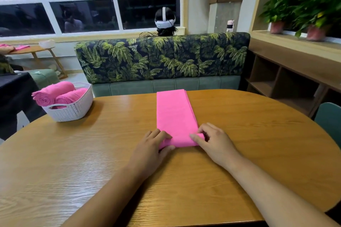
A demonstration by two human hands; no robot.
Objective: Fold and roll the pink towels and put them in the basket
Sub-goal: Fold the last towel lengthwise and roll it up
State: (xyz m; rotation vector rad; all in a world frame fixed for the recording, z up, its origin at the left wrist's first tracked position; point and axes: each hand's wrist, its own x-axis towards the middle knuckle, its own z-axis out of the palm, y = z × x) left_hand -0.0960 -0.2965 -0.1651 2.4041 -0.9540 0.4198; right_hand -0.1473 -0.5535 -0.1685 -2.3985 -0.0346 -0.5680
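A pink towel [175,116] lies flat in the middle of the table [92,162]. It is folded into a long strip that runs from 6 o'clock to 12 o'clock. Its far end reaches the table's far edge. Its near end is turned up into a small fold.

The left hand [153,145] is on the near left corner of the strip. Its grip is closed on the fold, with the fingers curled on top and the thumb at the near side. The right hand [212,140] is on the near right corner. Its grip is closed too, with bent fingers pinching the fold.

At 10 o'clock from the towel a white basket [73,110] stands near the table's edge, well apart from the hands. Two rolled towels [53,92] lie in it side by side, and their ends poke out over the rim.

At 12 o'clock, behind the table, is a sofa [162,57] with green leaves on it. A person [164,22] with a white headset sits behind it. At 2 o'clock green plants [295,11] stand in pots on a ledge. At 3 o'clock a blue-green chair [330,120] shows at the side.
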